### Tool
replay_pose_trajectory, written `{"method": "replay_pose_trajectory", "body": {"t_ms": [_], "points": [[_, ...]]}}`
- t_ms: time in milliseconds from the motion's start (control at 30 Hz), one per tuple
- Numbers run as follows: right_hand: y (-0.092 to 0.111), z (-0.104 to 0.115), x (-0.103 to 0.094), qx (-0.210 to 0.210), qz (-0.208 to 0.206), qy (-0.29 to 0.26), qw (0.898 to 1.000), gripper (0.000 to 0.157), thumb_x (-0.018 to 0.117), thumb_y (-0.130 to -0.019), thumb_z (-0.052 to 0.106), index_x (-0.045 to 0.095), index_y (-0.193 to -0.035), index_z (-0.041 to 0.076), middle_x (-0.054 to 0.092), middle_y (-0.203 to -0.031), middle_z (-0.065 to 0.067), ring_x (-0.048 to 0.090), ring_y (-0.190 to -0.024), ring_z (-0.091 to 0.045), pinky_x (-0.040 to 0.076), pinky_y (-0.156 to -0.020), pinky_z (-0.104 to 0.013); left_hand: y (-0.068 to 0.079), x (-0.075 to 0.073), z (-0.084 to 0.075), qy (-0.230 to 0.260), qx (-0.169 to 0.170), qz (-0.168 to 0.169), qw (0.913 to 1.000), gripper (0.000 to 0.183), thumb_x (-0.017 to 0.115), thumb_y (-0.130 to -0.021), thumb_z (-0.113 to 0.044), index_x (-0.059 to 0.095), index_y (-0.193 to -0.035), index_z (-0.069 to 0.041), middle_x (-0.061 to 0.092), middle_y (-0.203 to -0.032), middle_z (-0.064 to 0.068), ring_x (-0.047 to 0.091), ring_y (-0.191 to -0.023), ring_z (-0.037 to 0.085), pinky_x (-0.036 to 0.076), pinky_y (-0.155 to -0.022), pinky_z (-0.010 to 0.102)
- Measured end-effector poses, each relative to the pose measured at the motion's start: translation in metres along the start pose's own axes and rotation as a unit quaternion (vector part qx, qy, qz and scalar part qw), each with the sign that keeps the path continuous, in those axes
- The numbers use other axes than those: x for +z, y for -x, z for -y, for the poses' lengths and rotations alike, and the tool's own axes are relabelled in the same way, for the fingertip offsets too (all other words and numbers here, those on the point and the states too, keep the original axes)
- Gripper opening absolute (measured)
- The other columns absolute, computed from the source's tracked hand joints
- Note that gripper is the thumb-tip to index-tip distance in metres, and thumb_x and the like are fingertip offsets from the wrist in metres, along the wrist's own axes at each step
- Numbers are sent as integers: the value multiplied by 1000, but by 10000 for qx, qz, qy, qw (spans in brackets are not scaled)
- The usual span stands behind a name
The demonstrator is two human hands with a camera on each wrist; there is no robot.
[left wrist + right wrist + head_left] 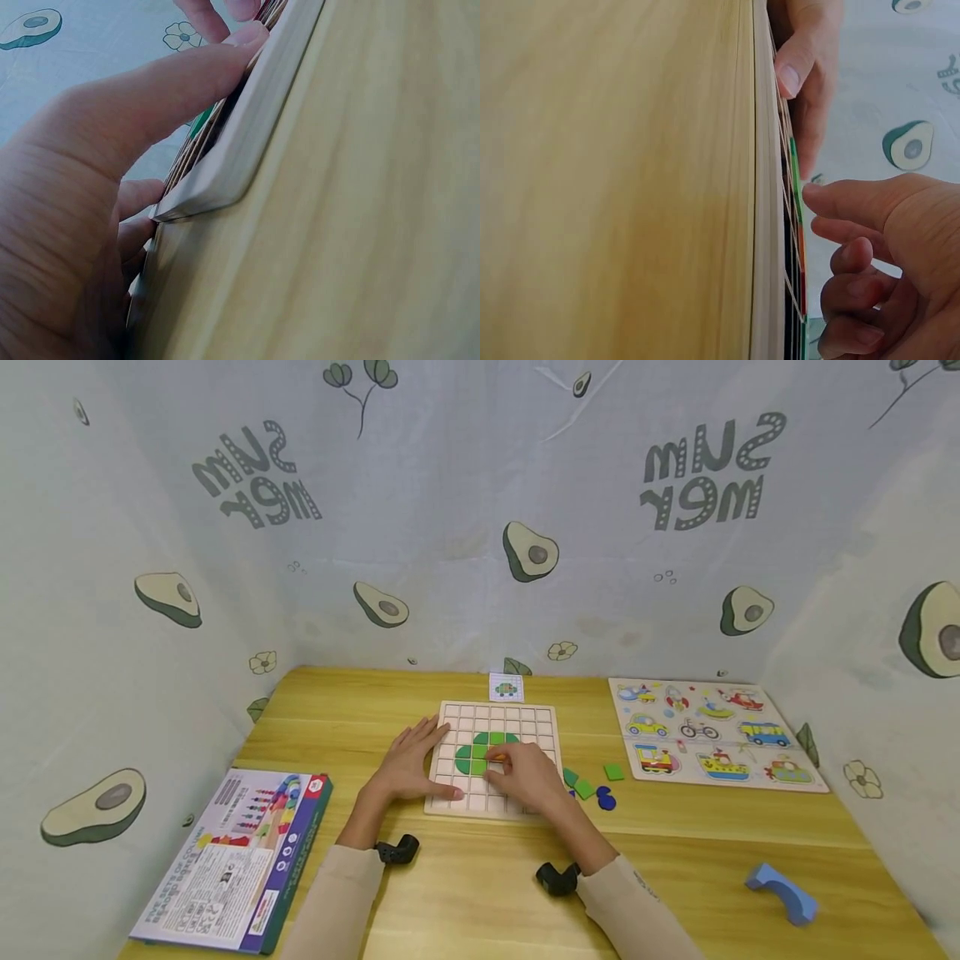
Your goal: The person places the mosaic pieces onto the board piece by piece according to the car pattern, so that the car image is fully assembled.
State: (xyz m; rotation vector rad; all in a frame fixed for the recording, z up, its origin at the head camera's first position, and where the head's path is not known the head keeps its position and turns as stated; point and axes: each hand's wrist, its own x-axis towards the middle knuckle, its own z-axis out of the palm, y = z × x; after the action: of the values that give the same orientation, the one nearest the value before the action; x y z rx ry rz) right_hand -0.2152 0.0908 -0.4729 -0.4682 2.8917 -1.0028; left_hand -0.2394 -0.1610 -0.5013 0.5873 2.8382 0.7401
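Note:
A pale wooden grid board (450, 802) lies on the table, with green half-round and square pieces (478, 752) forming a dome in its cells. My left hand (408, 764) rests at the board's left edge, fingers spread, its thumb reaching onto the grid. Over the middle of the grid is my right hand (525, 772), thumb and index fingertips right at the laid pieces, the other fingers curled. Beside those fingertips shows an orange piece (497, 757). In the right wrist view, green, orange and red pieces (802, 259) sit along the board's surface, and nothing shows between thumb and index finger.
Loose green squares (614, 772) and blue round pieces (606, 799) lie right of the board. Behind it stands a small picture card (506, 687). A vehicle puzzle (697, 727) is at back right, a blue arch block (783, 892) at front right, a boxed toy (232, 860) at left.

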Motion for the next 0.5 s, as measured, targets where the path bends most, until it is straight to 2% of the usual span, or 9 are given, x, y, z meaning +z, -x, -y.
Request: {"method": "replay_pose_trajectory", "body": {"t_ms": [267,500], "points": [[13,-14,-22,440,-118,-85,9989,25,78,-92,28,79,-114,17,46,-59,3,40,-51,-14,25,-49,-24,2,-2,-3,34,-18,-25,10000,121,82,-69,-70,28,-165,-19,15,-174,8,10,-162,31,9,-130,55],[28,-41,-45,744,-126,-167,9970,26,75,-94,29,77,-116,14,47,-62,1,41,-52,-15,28,-47,-24,2,1,-3,16,-9,-19,10000,122,81,-68,-70,27,-165,-19,15,-174,8,10,-162,30,9,-130,55]]}}
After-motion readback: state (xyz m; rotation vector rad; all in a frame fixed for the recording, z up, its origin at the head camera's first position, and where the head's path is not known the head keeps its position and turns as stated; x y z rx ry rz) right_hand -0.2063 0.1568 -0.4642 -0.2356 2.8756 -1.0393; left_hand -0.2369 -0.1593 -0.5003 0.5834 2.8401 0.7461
